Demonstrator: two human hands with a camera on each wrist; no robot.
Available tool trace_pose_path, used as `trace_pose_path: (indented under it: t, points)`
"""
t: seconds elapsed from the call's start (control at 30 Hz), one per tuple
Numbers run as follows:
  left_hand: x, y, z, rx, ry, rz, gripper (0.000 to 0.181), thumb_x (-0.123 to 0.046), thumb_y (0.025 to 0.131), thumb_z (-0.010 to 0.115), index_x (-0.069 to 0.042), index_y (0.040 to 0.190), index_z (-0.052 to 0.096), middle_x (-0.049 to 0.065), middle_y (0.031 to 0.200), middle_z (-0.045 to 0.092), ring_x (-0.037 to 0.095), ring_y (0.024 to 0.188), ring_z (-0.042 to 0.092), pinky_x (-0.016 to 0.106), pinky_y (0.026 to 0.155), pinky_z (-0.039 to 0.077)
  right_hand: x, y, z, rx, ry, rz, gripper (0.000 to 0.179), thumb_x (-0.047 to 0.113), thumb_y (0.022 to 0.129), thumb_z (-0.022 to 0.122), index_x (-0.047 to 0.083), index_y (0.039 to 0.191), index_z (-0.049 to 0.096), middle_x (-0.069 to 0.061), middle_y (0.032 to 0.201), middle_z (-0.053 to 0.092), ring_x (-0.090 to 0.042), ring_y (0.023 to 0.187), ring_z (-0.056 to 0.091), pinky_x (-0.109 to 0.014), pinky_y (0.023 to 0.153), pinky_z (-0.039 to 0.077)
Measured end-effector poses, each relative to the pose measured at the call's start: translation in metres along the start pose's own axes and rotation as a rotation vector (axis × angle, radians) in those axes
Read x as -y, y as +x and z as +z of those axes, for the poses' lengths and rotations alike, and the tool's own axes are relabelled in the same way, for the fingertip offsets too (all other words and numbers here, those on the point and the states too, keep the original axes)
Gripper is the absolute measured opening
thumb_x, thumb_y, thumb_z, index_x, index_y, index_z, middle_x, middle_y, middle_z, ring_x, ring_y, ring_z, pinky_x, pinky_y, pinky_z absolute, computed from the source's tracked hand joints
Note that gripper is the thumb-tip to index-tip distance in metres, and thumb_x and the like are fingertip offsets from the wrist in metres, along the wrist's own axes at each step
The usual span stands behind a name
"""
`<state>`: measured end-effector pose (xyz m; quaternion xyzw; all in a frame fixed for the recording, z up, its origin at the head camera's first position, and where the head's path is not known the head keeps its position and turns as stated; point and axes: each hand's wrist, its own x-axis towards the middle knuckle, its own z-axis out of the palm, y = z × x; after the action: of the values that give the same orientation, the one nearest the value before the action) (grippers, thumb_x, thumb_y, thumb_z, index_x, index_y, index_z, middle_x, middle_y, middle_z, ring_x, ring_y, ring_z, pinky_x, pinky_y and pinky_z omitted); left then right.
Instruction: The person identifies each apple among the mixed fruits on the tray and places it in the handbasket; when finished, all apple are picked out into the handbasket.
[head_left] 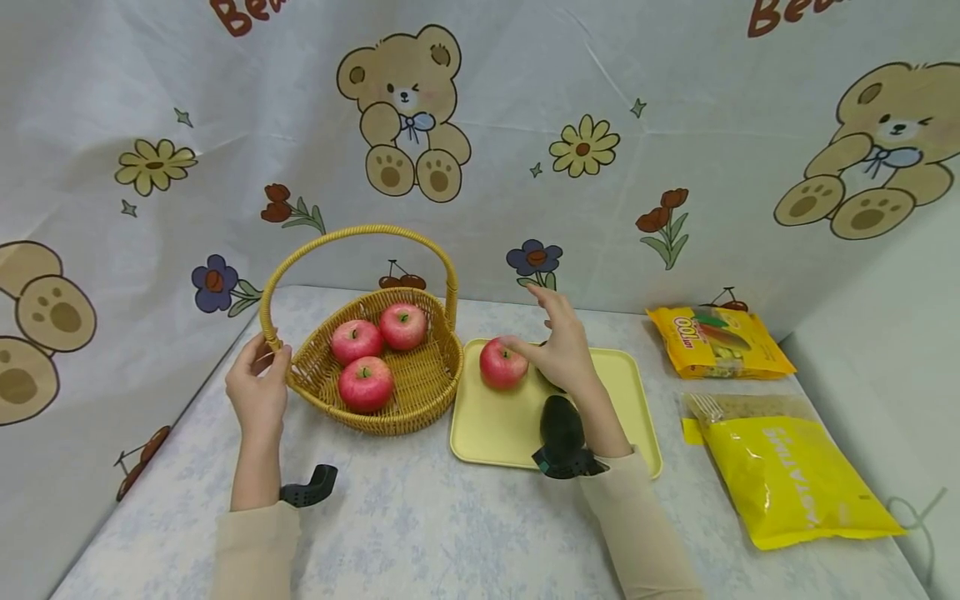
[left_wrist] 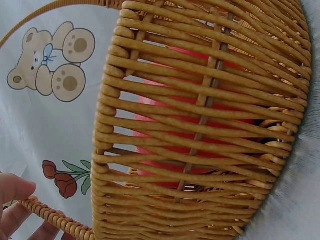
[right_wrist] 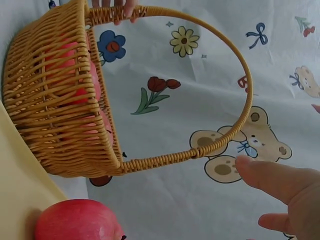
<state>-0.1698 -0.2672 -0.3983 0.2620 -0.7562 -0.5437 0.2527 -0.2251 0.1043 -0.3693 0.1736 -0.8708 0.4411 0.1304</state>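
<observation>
My left hand (head_left: 258, 383) holds the lower left end of the handle of a wicker basket (head_left: 420, 408). In the left wrist view, thumb and fingers (left_wrist: 17, 187) lie around that handle. Three red apples (head_left: 365, 384) sit inside the basket, showing through the weave in both wrist views. My right hand (head_left: 562, 354) is over the yellow tray (head_left: 487, 442), fingers spread and holding nothing. Its thumb overlaps the edge of a single red apple (head_left: 501, 367) on the tray in the head view. A dark rounded thing (head_left: 551, 382) is mostly hidden behind this hand.
At the right lie an orange-yellow snack packet (head_left: 720, 342) and a larger yellow bag (head_left: 802, 475), with a clear packet holding a fork (head_left: 705, 407) at its top. A bear-print cloth (head_left: 510, 208) hangs behind the table (head_left: 420, 517).
</observation>
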Motion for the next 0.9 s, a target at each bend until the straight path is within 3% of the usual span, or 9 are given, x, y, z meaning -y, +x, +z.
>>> trace_pose_path:
  t: [0.3, 0.9]
  points:
    - [0.001, -0.001, 0.0, -0.006, -0.003, 0.017, 0.038, -0.023, 0.097, 0.059, -0.018, 0.135, 0.06, -0.004, 0.116, 0.06, 0.009, 0.107, 0.054, 0.017, 0.079, 0.044, -0.019, 0.004, 0.006, 0.138, -0.025, 0.057, 0.09, 0.025, 0.078, 0.083, 0.008, 0.151, 0.034, -0.016, 0.15, 0.038, -0.039, 0.132, 0.042, -0.056, 0.104, 0.041]
    - [0.002, -0.002, 0.0, -0.004, -0.006, 0.026, 0.038, -0.024, 0.097, 0.059, -0.019, 0.135, 0.06, -0.004, 0.116, 0.059, 0.008, 0.107, 0.053, 0.017, 0.079, 0.044, -0.041, 0.004, 0.02, 0.27, -0.082, 0.131, 0.093, 0.033, 0.072, 0.086, 0.009, 0.149, 0.039, -0.019, 0.148, 0.041, -0.038, 0.137, 0.039, -0.056, 0.111, 0.034]
